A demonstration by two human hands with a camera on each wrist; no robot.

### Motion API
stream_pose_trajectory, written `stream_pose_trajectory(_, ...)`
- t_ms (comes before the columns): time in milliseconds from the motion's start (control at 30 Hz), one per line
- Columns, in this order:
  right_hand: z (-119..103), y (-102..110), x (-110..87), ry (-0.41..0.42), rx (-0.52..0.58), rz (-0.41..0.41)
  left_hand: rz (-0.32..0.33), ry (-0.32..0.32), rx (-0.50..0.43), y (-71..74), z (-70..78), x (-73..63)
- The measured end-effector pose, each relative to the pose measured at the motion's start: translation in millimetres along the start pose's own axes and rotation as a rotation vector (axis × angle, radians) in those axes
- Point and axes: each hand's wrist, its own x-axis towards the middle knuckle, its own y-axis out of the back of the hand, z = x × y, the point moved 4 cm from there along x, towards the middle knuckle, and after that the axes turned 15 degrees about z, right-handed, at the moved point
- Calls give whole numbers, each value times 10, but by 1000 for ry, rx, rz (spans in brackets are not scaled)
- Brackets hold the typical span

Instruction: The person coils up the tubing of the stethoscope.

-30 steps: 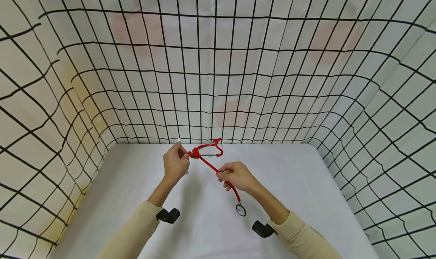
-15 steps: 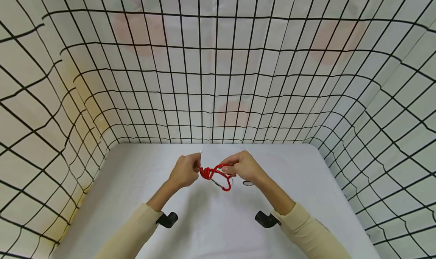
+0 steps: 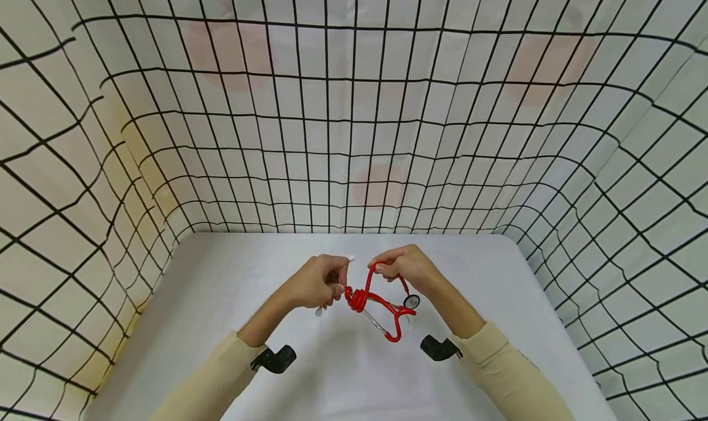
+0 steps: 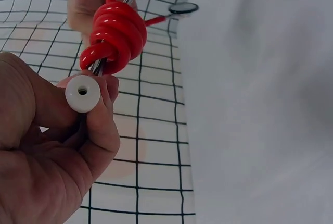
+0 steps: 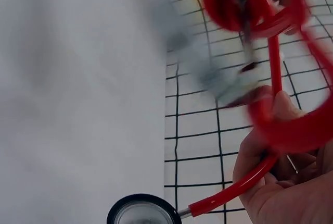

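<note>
A red stethoscope is held between both hands above the table, its tubing (image 3: pixel 358 299) wound in several coils around the metal ear tubes. My left hand (image 3: pixel 318 281) pinches the ear tubes close to the coils; one white eartip (image 4: pixel 83 94) shows above the fingers in the left wrist view. My right hand (image 3: pixel 410 268) grips the free tubing, which rises from the coils in a bend. Beyond that grip hangs the round chest piece (image 5: pixel 143 212) with its black rim. The red forked yoke (image 3: pixel 397 319) dangles below, and appears blurred in the right wrist view.
A white-covered table (image 3: pixel 232 273) lies beneath the hands. Black netting (image 3: pixel 354 120) stands around its back and sides, in front of pale walls. A small black camera (image 3: pixel 276 359) sits at each wrist. Something pale and translucent (image 5: pixel 208 65) blurs across the right wrist view.
My right hand first slid up the tubing to the coils, then drew a stretch upward and away. My left hand moved right and turned, keeping its pinch. The yoke has swung down.
</note>
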Motion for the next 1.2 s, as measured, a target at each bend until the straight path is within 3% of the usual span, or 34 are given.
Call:
stream_pose_trajectory(233,63,-29,19,19,73,39,-37,54,-39,-22,61,0)
stream_pose_trajectory(400,71,-27,30,14,107,59,-49,55,-74,-33,46,15)
stream_pose_trajectory(667,209,-102,20,-62,112,-29,-28,36,-202,34,11,30)
stream_pose_trajectory(833,329,-197,-41,-158,198,-82,68,52,-255,78,-9,47)
stream_pose_trajectory(1033,399,-313,-104,-215,307,-199,233,163,-245,103,-89,74)
stream_pose_trajectory(1200,407,-360,-128,-248,369,-177,400,232,-256,122,-181,107)
